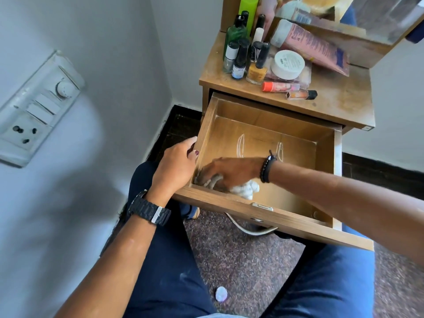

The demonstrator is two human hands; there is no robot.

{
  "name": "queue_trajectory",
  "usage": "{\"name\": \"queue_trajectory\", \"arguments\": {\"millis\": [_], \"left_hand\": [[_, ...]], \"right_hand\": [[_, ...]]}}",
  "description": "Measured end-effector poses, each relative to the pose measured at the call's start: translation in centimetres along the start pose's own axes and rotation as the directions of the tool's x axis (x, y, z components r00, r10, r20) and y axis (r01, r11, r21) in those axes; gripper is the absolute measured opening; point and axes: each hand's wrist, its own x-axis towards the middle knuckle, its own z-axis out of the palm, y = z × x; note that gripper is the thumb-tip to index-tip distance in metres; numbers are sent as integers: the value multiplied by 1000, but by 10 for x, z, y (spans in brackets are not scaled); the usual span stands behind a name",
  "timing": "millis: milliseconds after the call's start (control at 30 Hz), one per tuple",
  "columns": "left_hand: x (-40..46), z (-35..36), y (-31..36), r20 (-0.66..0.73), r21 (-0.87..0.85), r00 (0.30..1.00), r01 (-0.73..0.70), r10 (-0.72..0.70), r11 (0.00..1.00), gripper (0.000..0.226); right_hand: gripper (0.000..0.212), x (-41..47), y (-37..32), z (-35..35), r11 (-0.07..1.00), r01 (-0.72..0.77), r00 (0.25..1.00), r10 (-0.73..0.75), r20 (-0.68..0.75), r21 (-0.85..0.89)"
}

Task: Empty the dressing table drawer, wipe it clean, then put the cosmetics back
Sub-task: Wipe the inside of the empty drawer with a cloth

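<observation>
- Two hands are at work on the pulled-out drawer [263, 134]: the left hand [176, 168] grips its left wall, fingers curled over the rim with the thumb on the outside, steadying it.
- The right hand [229, 172] is down inside at the near-left corner, pressing a white cloth [245, 188] against the drawer floor; its fingers are blurred, so whether they lie flat on the cloth or bunch it I cannot tell for certain, though part of the cloth sticks out free behind the palm.
- No cosmetics are visible in the drawer, so emptying looks done and wiping is the step in hand.
- The cosmetics [252, 53] stand crowded on the dressing table top [339, 104], just behind the drawer: nail polish bottles upright at the left, a white jar [288, 64] and pink tube [314, 45] to their right, two slim tubes lying near the front edge.
- Risk: a hard push toward the back could jolt the table and tip the narrow upright bottles, which stand touching one another.
- Risk: the two tubes lying by the front edge could roll off into the open drawer or onto the floor if the top shakes.
- Risk: the drawer is far out; leaning weight on its near end could strain or unseat it, which the left hand's hold probably guards against.
- Corners may stay dusty if the cloth only skims the middle.
</observation>
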Motion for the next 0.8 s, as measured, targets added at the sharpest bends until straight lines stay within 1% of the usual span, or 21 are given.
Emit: {"name": "queue_trajectory", "arguments": {"millis": [67,167,233,267,333,400,433,500,567,633,700,733,800], "left_hand": [[-2,-1,1,6,1,1000,7,-7,1000,44],[-5,-1,0,-10,37,1000,4,-4,999,44],[-6,0,-1,-25,85,1000,-12,14,996,44],[-6,0,-1,-29,109,999,-21,24,994,44],[-6,0,0,-28,135,999,-23,27,991,45],[-6,1,1,-27,148,999,-30,35,988,45],[-6,2,1,-33,157,998,-42,47,987,44],[-5,2,1,-47,164,997,-60,69,985,44],[-4,2,1,-42,148,997,-59,66,987,44],[-4,1,2,-33,120,998,-46,50,992,43],[-4,0,4,-33,119,999,-27,31,993,40],[-3,1,6,-36,150,999,-19,25,989,37],[1,2,10,-35,261,999,-3,13,965,29]], "right_hand": [[40,2,0,7,998,57,998,-58,-31,-30],[29,4,4,5,981,80,986,-104,-129,-179],[28,6,11,-1,968,50,972,-104,-211,-247],[30,7,18,-8,955,-5,960,-78,-267,-298],[34,9,39,-28,892,-198,917,23,-398,-406],[36,11,59,-47,810,-409,842,158,-516,-420],[35,15,65,-52,786,-464,814,197,-546,-408],[31,25,69,-54,758,-502,795,215,-567,-417],[28,28,67,-54,787,-473,804,202,-559,-396],[26,22,58,-49,878,-352,860,166,-483,-324],[25,10,37,-34,957,-196,936,118,-332,-213],[25,4,23,-23,978,-135,964,91,-250,-161],[24,-4,1,-2,991,-71,990,57,-129,-110]]}}
